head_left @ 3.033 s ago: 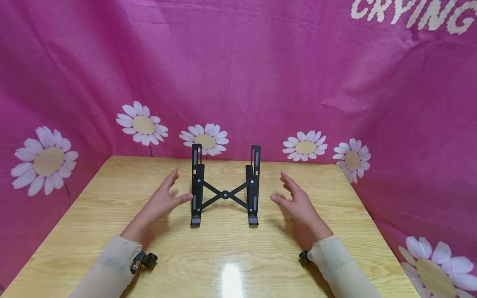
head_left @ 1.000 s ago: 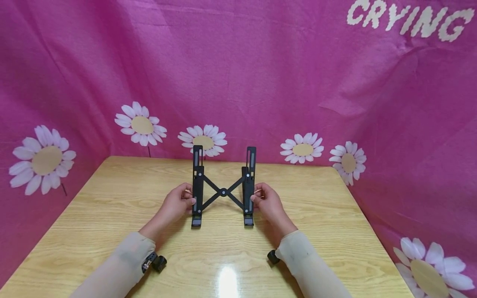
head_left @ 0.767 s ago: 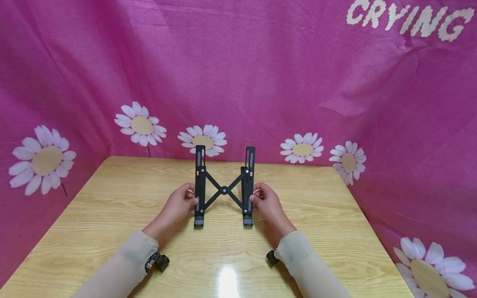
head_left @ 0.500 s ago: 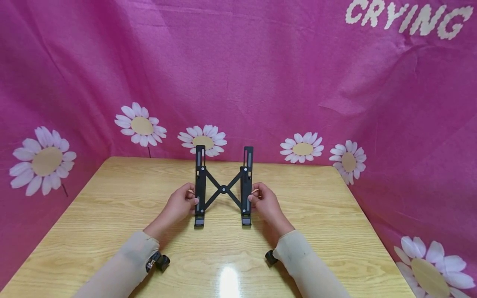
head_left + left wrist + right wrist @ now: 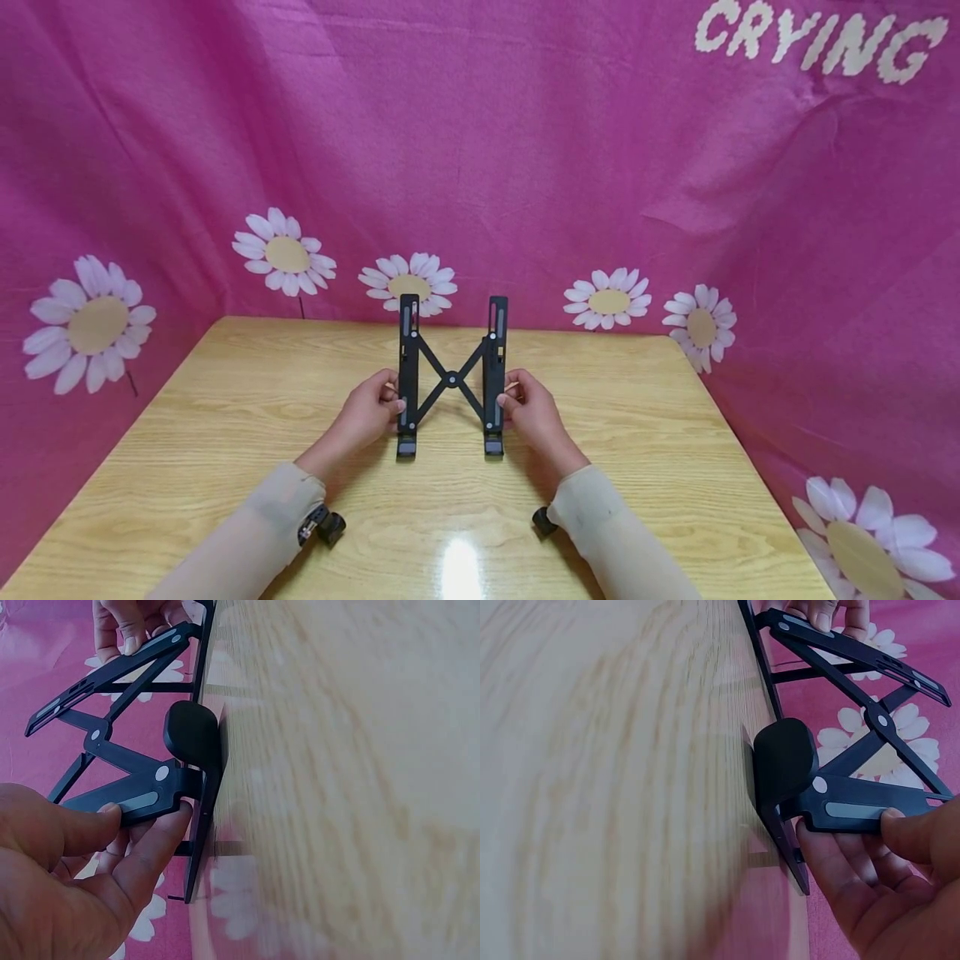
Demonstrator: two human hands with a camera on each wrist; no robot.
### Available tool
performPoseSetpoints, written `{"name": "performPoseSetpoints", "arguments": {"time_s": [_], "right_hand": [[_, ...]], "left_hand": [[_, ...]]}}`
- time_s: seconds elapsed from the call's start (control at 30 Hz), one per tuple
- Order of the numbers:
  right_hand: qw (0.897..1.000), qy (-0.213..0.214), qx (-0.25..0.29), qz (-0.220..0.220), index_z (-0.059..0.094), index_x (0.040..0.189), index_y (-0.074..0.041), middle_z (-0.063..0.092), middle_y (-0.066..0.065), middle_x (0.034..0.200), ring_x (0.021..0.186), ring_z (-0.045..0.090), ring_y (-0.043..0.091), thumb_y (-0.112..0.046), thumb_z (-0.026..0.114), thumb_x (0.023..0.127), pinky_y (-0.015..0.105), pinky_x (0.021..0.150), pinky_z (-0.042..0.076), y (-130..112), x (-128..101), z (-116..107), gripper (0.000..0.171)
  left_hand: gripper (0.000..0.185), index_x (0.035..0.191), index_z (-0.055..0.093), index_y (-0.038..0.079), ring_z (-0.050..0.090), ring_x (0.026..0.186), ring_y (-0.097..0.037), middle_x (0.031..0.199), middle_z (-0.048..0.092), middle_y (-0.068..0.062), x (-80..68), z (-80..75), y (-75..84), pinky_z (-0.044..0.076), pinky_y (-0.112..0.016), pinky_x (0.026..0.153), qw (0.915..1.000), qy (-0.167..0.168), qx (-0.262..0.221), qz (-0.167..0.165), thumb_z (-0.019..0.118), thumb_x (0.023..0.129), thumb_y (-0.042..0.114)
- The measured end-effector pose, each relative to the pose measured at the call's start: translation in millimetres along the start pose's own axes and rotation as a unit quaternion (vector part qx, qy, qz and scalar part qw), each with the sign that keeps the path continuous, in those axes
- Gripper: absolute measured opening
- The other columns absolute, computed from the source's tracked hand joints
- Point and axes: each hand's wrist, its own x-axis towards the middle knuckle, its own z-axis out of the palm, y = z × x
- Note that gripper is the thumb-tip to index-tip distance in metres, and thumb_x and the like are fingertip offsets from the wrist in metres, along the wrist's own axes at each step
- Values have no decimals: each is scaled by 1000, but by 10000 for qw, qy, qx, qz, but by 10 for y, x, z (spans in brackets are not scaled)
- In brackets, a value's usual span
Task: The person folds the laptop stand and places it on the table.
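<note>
A black folding laptop stand stands on the wooden table, its two side arms joined by an X-shaped brace with a round pivot. My left hand grips the left arm near its lower end, thumb on the grey pad strip and fingers beneath, as the left wrist view shows. On the other side my right hand pinches the right arm the same way; in the right wrist view its thumb lies on the grey strip. Both front feet of the stand, with their upturned lips, rest on the tabletop.
The light wooden table extends round the stand on all sides. A pink cloth with printed daisies and white letters hangs behind and along both sides. Small black cameras sit at both wrists.
Both hands came in from the sides and took hold of the stand's arms. The arms have since moved closer together, and the X brace has grown narrower and taller.
</note>
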Motion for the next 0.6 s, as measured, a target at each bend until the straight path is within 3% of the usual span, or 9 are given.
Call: {"name": "performPoseSetpoints", "arguments": {"time_s": [0.6], "right_hand": [[9998, -71, 155, -65, 60, 115, -6, 60, 11, 89, 73, 67, 23, 2, 61, 100, 44, 66, 63, -7, -17, -2, 17]], "left_hand": [[18, 112, 57, 5, 60, 78, -20, 92, 53, -9, 42, 140, 80, 63, -39, 65, 10000, 21, 9, -26, 60, 99, -7]]}}
